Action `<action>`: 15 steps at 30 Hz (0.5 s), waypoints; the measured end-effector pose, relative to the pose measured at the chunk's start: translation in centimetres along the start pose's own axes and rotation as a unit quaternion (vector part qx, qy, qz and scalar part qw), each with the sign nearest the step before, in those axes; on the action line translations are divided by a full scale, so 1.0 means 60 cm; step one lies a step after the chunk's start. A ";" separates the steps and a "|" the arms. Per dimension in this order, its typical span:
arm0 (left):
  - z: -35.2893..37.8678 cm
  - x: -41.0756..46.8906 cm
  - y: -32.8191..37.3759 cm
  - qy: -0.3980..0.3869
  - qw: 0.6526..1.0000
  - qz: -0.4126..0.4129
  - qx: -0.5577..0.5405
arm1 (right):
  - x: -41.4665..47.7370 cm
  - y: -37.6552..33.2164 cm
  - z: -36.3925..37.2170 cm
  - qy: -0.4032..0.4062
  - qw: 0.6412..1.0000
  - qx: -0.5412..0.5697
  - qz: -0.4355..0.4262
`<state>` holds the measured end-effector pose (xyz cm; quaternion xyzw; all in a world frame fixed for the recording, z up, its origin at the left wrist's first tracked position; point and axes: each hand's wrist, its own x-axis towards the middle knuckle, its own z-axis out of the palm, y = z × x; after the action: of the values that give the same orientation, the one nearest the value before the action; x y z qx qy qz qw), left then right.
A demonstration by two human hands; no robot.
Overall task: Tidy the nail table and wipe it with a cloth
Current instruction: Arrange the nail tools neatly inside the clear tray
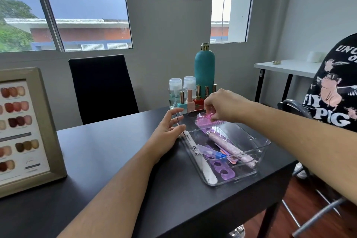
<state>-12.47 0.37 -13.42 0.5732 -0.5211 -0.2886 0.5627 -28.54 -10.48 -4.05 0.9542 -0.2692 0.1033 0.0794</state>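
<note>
a pink brush (207, 121) is held pinched in the fingertips of the right grip (222, 106) above the far end of a clear bin (260, 148) on the black desk (116, 150), apparently to be dropped in with the files (201, 162) and toe separators (224, 172) already gathered there. the left grip (166, 131), fingers relaxed and holding nothing, is rested against the bin's left rim, seemingly to steady it. polish bottles (193, 100) are lined up behind. no cloth is seen; wiping is judged to be still ahead.
</note>
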 end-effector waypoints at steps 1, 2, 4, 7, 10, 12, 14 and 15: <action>0.000 0.000 0.001 0.000 1.000 0.000 0.000 | -0.002 -0.002 0.006 -0.005 1.000 -0.011 0.003; 0.000 0.000 0.001 -0.001 1.000 -0.001 0.000 | -0.004 -0.004 0.012 -0.017 1.000 -0.019 0.008; 0.000 -0.001 0.002 -0.002 1.000 -0.003 0.000 | -0.005 -0.005 0.019 -0.044 0.999 -0.023 0.021; 0.002 -0.003 0.005 -0.004 1.000 -0.003 0.001 | -0.009 0.004 0.012 -0.083 0.996 0.012 0.029; 0.002 -0.005 0.007 -0.006 1.000 -0.003 0.003 | -0.017 0.007 0.003 -0.117 0.990 0.075 0.022; 0.002 -0.006 0.008 -0.006 1.000 -0.001 0.005 | -0.021 0.005 -0.003 -0.141 0.985 0.099 0.015; 0.002 -0.006 0.008 -0.005 1.000 -0.001 0.004 | -0.023 0.004 -0.011 -0.132 0.986 0.099 0.008; 0.002 -0.005 0.008 -0.005 1.000 -0.001 0.004 | -0.023 0.003 -0.014 -0.106 0.990 0.089 0.006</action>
<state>-12.81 0.71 -13.08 0.5745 -0.5241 -0.2903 0.5576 -29.92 -9.76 -3.53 0.9615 -0.2712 0.0254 -0.0356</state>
